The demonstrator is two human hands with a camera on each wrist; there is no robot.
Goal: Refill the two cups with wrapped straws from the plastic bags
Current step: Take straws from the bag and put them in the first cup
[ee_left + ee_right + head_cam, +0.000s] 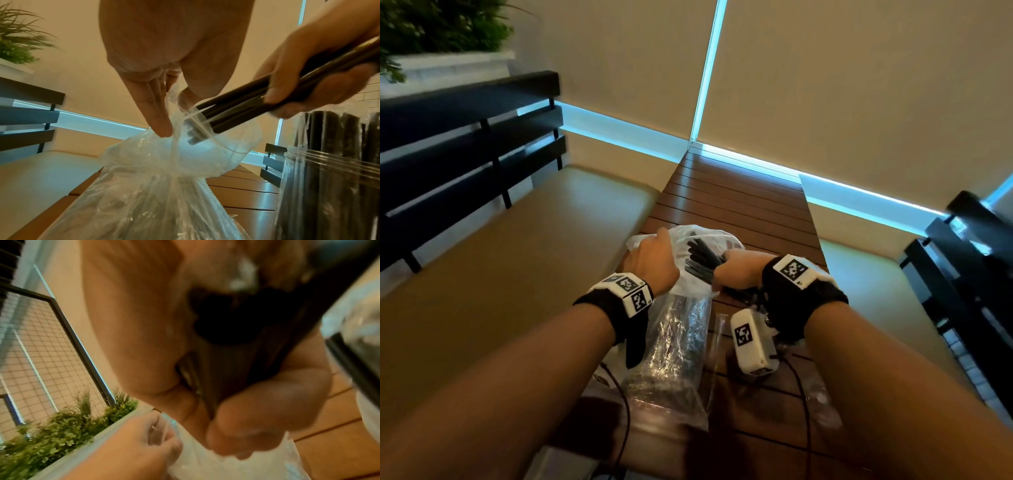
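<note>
straws [236, 110], a dark bundle, sit in the right hand [736, 270], fingers curled round them, their ends poking into the open mouth of the plastic bag [164, 186]. left hand [650, 260] pinches the bag's rim at ten o'clock of the bundle. bag lies along the slatted table [739, 202], toward six o'clock. a second clear pack of straws [329, 162] stands at three o'clock.
</note>
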